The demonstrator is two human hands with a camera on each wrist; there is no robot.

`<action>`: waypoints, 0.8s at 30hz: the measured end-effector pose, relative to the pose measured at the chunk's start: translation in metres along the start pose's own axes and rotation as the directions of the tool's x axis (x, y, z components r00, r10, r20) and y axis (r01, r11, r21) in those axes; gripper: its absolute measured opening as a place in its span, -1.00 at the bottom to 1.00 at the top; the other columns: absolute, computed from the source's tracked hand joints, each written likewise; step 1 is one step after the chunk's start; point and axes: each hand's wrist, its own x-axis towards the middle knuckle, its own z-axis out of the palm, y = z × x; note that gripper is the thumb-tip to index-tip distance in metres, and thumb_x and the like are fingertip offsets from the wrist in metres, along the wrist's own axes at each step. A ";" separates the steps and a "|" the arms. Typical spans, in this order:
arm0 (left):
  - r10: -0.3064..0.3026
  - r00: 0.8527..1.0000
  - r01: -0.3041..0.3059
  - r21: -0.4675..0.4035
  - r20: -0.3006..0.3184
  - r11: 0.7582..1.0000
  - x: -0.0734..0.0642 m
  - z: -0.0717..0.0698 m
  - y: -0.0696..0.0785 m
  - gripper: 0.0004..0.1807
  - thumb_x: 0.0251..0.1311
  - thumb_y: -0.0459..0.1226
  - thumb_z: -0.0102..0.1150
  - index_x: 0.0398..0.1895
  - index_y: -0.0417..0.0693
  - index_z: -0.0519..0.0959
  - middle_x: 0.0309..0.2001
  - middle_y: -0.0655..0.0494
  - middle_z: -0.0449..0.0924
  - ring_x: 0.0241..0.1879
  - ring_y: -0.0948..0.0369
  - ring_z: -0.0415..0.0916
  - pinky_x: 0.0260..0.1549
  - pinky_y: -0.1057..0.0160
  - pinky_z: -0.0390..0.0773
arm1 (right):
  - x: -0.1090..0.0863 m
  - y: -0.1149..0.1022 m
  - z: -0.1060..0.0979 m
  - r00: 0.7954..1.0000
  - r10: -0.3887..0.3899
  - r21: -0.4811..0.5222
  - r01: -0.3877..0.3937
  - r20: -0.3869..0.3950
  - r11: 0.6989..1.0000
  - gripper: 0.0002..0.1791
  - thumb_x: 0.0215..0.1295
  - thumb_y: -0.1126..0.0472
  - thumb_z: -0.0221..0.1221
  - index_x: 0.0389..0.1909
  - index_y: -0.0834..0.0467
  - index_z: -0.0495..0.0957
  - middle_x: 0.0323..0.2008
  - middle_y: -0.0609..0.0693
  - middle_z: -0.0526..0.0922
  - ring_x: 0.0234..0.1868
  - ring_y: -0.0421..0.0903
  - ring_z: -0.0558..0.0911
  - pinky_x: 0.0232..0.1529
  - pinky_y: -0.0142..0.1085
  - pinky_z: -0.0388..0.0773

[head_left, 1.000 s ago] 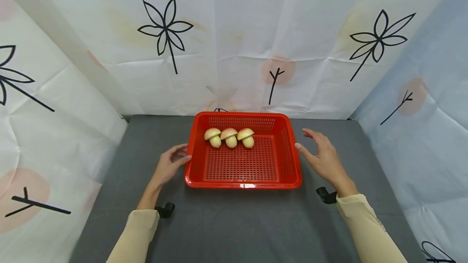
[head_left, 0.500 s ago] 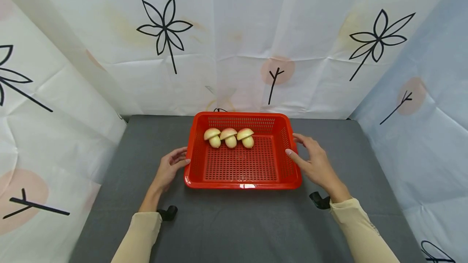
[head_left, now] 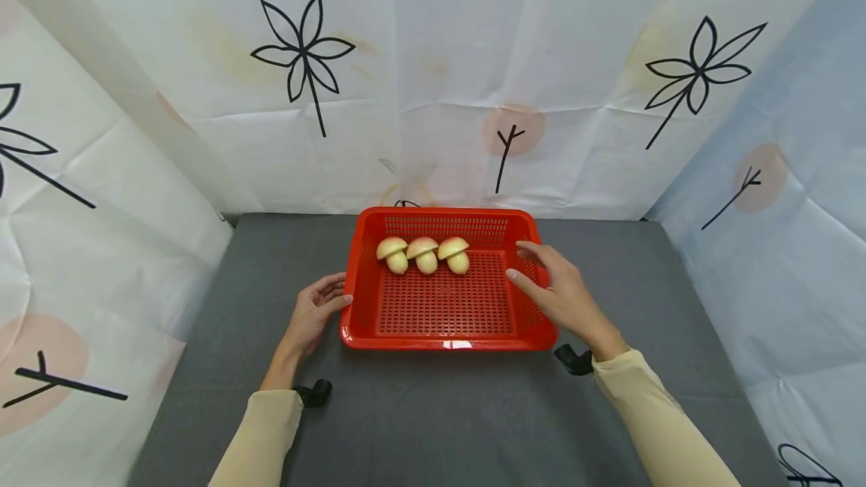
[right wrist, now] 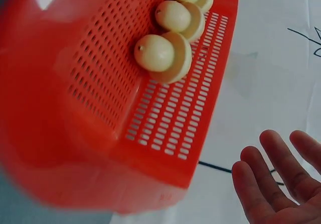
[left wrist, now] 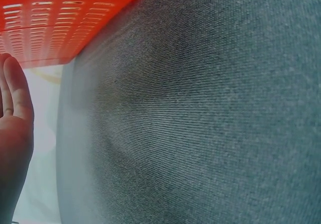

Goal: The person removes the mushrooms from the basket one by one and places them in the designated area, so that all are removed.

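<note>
A red perforated plastic basket (head_left: 446, 343) stands on the grey tabletop. In it, three toy mushrooms, the left (head_left: 392, 252), middle (head_left: 422, 254) and right (head_left: 454, 254), lie in a row against the back wall, with pale stems and yellowish caps tinged pink. My left hand (head_left: 316, 314) is at the basket's left side, its thumb at the rim and its fingers fairly straight beside the outer wall. My right hand (head_left: 558, 291) hovers over the basket's right rim, fingers spread and holding nothing. In the right wrist view the right hand's fingers (right wrist: 281, 179) are apart from the mushrooms.
White cloth (head_left: 433, 81) with black leaf drawings hangs behind and at both sides of the grey table (head_left: 433, 419). Black wrist cameras are strapped at the left (head_left: 314, 394) and right wrists (head_left: 573, 359).
My right hand has moved left, from outside the basket's right side to over its right rim. The left hand stays by the left side. The basket and mushrooms have not visibly moved.
</note>
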 end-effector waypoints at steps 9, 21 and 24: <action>0.023 1.000 -0.023 0.001 0.004 1.000 -0.001 0.000 0.000 -0.45 0.29 -0.53 0.21 0.32 -0.55 0.33 0.15 -0.35 0.44 -0.04 0.25 0.56 -0.03 0.40 0.59 | 0.031 0.002 0.015 0.998 0.015 0.047 -0.018 0.064 0.999 -0.38 0.39 -0.01 0.29 0.37 0.16 0.42 0.21 0.17 0.55 0.22 0.22 0.53 0.25 0.14 0.44; 0.006 0.999 -0.007 0.036 0.034 0.999 -0.003 -0.005 0.003 -0.43 0.29 -0.51 0.25 0.34 -0.50 0.34 0.15 -0.22 0.51 -0.01 0.24 0.57 0.00 0.37 0.60 | 0.066 -0.004 0.034 0.986 0.054 0.051 -0.063 0.156 0.997 -0.37 0.38 0.08 0.30 0.35 0.31 0.42 0.24 0.23 0.53 0.24 0.19 0.52 0.26 0.11 0.45; -0.002 0.999 0.000 0.035 0.050 0.999 -0.003 -0.006 0.005 -0.42 0.29 -0.50 0.26 0.35 -0.48 0.35 0.16 -0.31 0.49 0.00 0.20 0.57 0.00 0.35 0.61 | 0.071 -0.003 0.038 0.983 0.065 0.047 -0.074 0.173 0.996 -0.37 0.39 0.07 0.29 0.35 0.31 0.42 0.27 0.23 0.51 0.26 0.18 0.51 0.26 0.10 0.44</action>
